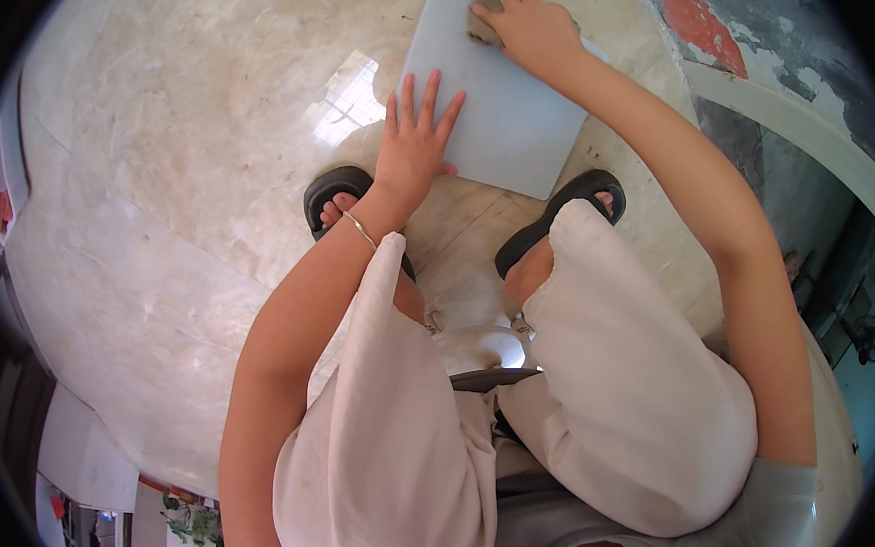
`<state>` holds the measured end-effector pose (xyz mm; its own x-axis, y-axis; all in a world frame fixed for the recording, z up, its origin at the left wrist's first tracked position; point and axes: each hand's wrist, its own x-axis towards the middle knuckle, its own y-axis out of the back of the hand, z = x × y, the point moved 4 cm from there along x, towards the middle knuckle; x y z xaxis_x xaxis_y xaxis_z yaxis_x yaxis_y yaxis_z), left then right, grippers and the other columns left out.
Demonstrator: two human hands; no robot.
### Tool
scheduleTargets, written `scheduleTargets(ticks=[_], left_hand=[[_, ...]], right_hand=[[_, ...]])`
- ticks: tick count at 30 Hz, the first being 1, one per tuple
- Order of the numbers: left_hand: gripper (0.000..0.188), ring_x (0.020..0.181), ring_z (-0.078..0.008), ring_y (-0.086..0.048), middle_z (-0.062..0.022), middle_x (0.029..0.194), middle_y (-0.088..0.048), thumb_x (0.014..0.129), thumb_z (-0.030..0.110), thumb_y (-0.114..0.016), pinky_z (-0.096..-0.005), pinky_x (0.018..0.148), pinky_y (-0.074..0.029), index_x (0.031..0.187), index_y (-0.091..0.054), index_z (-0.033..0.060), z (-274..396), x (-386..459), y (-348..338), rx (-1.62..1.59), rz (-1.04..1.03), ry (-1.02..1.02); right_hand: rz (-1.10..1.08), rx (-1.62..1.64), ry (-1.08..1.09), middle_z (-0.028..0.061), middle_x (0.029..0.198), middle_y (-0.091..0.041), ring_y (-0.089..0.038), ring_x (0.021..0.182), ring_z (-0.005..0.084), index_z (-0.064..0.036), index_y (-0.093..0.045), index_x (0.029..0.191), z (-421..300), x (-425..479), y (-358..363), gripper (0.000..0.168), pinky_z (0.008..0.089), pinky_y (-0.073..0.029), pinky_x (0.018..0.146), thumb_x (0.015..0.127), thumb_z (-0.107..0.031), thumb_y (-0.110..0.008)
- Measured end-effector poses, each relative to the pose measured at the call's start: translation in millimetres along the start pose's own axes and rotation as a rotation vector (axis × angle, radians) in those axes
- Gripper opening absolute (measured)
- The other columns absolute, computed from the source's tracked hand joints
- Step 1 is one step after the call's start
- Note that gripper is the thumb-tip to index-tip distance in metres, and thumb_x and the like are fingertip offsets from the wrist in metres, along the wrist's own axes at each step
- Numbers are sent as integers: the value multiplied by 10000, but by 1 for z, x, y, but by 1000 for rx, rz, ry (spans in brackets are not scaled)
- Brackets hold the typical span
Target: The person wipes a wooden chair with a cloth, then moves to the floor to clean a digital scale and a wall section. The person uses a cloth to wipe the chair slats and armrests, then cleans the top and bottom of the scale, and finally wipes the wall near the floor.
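A flat, pale whitish-blue rectangular panel (515, 137) lies at an angle on the floor in front of my feet. My left hand (416, 143) rests on its near left edge, fingers spread and nothing grasped. At the panel's far end, my right hand (541, 32) presses a crumpled grey-brown cloth or sponge (484, 24) against the surface. The palm and fingers cover part of that wiping piece, so its exact kind is unclear.
Black sandals (342, 185) on my feet flank the panel's near end. Glossy cream marble-look tiles (176, 177) surround it. To the right stands a wall with peeling grey and red paint (700, 24). A fan (868, 337) and green plant (201, 525) appear near the rim.
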<state>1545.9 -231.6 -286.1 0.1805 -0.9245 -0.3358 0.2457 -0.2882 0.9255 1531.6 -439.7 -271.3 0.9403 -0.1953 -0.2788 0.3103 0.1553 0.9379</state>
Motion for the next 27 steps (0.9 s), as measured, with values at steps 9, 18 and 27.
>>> scheduleTargets(ticks=[9, 18, 27], left_hand=[[1130, 1452, -439, -189, -171, 1622, -97, 667, 600, -760, -541, 1149, -266, 1567, -189, 227, 5, 1, -2, 65, -91, 2], [1197, 1416, -455, -271, -198, 1597, -165, 609, 585, -799, -516, 1113, -345, 1565, -187, 204, 3, 5, -1, 81, -19, -5], [1035, 1421, -441, -269, -188, 1592, -195, 637, 544, -794, -501, 1123, -334, 1498, -332, 202, -2, -1, 1, -7, 42, -25]], right_hand=[[94, 41, 36, 79, 1239, -581, -607, 1033, 231, -228, -543, 1365, -6, -22, -7, 603, 367, -570, 646, 785, -202, -709], [39, 17, -27, 97, 1042, -638, -606, 1014, 243, -73, -649, 1111, 0, 70, -4, 276, 390, -536, 768, 863, -186, -606], [150, -161, 92, 17, 1064, -545, -518, 1024, 200, -140, -569, 1287, -68, -49, 0, 474, 338, -465, 747, 817, -192, -609]])
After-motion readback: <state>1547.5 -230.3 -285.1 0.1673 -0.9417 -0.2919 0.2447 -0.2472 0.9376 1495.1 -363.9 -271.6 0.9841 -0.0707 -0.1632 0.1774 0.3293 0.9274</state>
